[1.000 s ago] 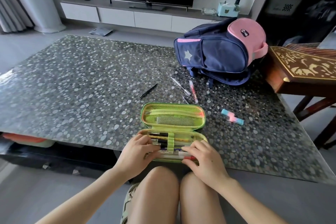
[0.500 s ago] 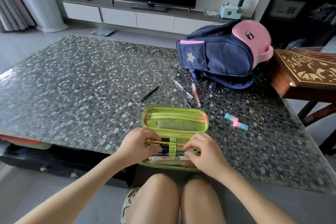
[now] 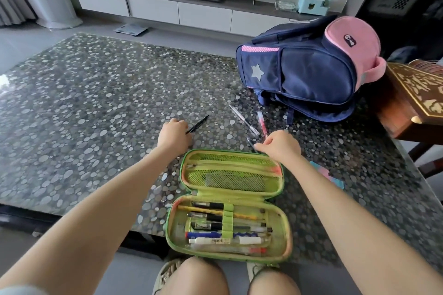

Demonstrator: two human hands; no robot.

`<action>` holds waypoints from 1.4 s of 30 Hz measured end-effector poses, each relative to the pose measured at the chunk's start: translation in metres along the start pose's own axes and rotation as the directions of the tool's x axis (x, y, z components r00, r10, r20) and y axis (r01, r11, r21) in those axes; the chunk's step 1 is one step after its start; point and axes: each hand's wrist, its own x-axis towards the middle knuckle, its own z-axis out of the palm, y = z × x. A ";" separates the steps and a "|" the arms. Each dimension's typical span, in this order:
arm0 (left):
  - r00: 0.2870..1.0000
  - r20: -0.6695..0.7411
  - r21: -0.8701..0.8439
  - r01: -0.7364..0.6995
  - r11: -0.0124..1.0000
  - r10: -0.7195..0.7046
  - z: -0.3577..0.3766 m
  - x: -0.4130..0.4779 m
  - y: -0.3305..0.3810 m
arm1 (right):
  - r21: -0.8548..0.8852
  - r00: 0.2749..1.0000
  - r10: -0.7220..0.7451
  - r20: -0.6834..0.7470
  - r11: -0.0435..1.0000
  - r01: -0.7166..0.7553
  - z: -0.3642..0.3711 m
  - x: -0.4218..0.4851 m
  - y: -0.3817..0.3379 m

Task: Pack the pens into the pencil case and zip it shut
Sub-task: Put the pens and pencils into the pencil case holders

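Observation:
A green pencil case [image 3: 285, 239] lies open at the table's near edge, with several pens and pencils strapped in its lower half. My left hand [image 3: 173, 135] grips the near end of a black pen [image 3: 200, 122] lying on the table. My right hand [image 3: 279, 145] pinches a dark pen [image 3: 250, 142] just beyond the case's lid. A clear pen [image 3: 243, 120] and a pink pen [image 3: 262, 123] lie loose between my hands and the backpack.
A navy and pink backpack [image 3: 311, 74] stands at the table's far right. A pink and blue eraser [image 3: 332, 176] lies right of the case, partly hidden by my right arm. A carved wooden piece [image 3: 417, 93] sits beyond the right edge of the pebble-patterned table [image 3: 96, 103].
Both hands left the pens inside the case and reached forward over the lid. My left hand took the black pen and my right hand took the dark pen.

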 end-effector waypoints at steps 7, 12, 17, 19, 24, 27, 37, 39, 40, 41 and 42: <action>1.000 0.015 -0.001 0.002 1.000 -0.002 0.018 0.032 -0.001 | -0.127 0.990 -0.036 0.137 0.991 0.053 0.016 0.040 0.002; 0.998 -0.063 -0.123 -0.012 0.992 0.005 0.015 0.019 -0.006 | -0.046 0.990 0.116 -0.086 0.992 -0.121 0.004 0.060 0.013; 0.990 -0.127 -0.292 -0.092 0.952 0.057 -0.002 -0.019 -0.004 | -0.051 0.996 0.085 0.015 0.995 -0.084 0.015 0.064 0.010; 0.989 -0.104 -0.339 -0.135 0.931 0.106 -0.011 -0.041 -0.001 | -0.072 0.996 0.087 0.031 0.994 -0.084 0.017 0.062 0.008; 0.944 0.051 -0.380 -0.283 0.881 0.325 -0.026 -0.102 0.008 | 0.000 0.992 0.112 -0.059 0.994 -0.112 0.009 0.041 0.007; 0.894 0.114 -0.340 -0.375 0.862 0.434 -0.019 -0.127 0.004 | 0.098 0.982 0.008 -0.188 0.995 0.011 -0.011 0.007 0.013; 0.886 0.088 -0.257 -0.422 0.870 0.456 -0.015 -0.160 0.001 | -0.053 0.882 -0.462 0.093 0.882 0.467 -0.001 -0.140 0.006; 0.929 -0.006 -0.284 -0.357 0.890 0.370 -0.023 -0.161 -0.002 | -0.105 0.863 -0.503 0.048 0.857 0.505 0.015 -0.142 0.005; 0.944 -0.046 -0.290 -0.327 0.900 0.328 -0.026 -0.162 -0.005 | -0.134 0.850 -0.526 0.039 0.840 0.526 0.020 -0.142 0.004; 0.952 -0.070 -0.290 -0.305 0.907 0.298 -0.028 -0.162 -0.008 | -0.165 0.837 -0.546 0.041 0.823 0.544 0.026 -0.142 0.002; 0.954 -0.077 -0.289 -0.300 0.909 0.290 -0.029 -0.161 -0.011 | -0.189 0.825 -0.563 0.045 0.806 0.560 0.030 -0.142 0.001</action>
